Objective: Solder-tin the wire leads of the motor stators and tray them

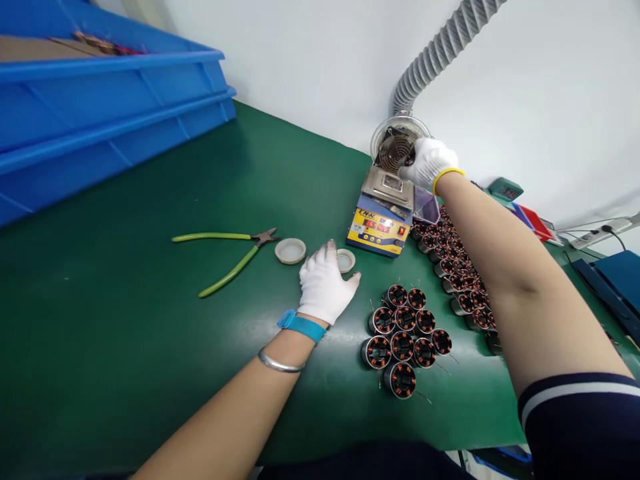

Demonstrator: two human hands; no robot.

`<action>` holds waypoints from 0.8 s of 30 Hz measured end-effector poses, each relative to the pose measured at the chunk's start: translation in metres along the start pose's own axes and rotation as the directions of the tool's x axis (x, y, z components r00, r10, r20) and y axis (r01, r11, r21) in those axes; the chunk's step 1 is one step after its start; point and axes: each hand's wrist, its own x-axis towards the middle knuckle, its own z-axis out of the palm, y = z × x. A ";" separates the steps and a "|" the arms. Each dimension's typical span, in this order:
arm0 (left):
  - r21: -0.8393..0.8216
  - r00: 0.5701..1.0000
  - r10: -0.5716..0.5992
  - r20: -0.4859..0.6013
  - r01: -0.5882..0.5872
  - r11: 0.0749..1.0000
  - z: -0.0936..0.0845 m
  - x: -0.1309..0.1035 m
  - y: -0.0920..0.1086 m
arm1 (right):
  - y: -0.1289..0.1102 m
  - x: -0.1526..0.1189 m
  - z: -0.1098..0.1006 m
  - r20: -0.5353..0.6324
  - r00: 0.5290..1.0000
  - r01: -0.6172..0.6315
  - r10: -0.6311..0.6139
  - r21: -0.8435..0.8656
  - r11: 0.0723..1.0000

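Observation:
My left hand [325,283], in a white glove with dark fingertips, lies on the green bench with its fingers stretched out and thumb apart. It rests beside a small round dish [346,261], partly covering it. Another shallow dish [291,251] sits just to its left. My right hand [431,163], also gloved, is closed around a dark motor stator [411,157], mostly hidden by the fingers. It is above the back of a solder pot [379,230] with a yellow panel and red digits, in front of a round fume hood [395,152].
Cutting pliers [245,257] with green handles lie spread at left. Several wound stators [401,346] stand grouped at front; more rows [457,270] lie under my right forearm. Blue bins [115,113] stand at far left. A grey duct [443,50] rises from the hood.

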 end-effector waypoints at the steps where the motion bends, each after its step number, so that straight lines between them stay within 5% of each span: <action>1: 0.000 1.000 0.001 -0.003 -0.001 1.000 0.001 0.000 0.000 | 0.001 -0.001 0.002 -0.008 0.999 -0.035 0.036 0.038 0.999; 8: 0.007 1.000 0.013 -0.020 -0.013 1.000 0.003 0.001 -0.003 | -0.001 -0.014 0.024 -0.081 0.984 -0.143 0.161 0.196 0.970; 13: 0.007 1.000 -0.010 -0.021 0.010 1.000 0.002 0.002 -0.002 | 0.008 -0.031 -0.003 -0.131 0.972 -0.135 0.194 0.366 0.921; 15: 0.004 1.000 -0.021 -0.016 0.021 1.000 0.002 0.001 -0.001 | 0.016 -0.052 -0.012 -0.102 0.967 -0.145 0.234 0.535 0.832; 18: -0.028 0.999 -0.020 -0.039 0.019 0.999 0.001 0.000 -0.002 | 0.030 -0.110 -0.008 0.014 0.956 -0.160 0.294 0.863 0.480; 21: -0.089 0.995 -0.006 -0.095 -0.003 0.996 0.001 0.003 -0.004 | 0.048 -0.198 0.009 0.132 0.950 -0.173 0.283 0.977 0.127; 24: -0.184 0.985 0.012 -0.174 -0.045 0.982 -0.002 0.004 -0.001 | 0.065 -0.298 0.024 0.151 0.949 -0.193 0.277 0.972 0.131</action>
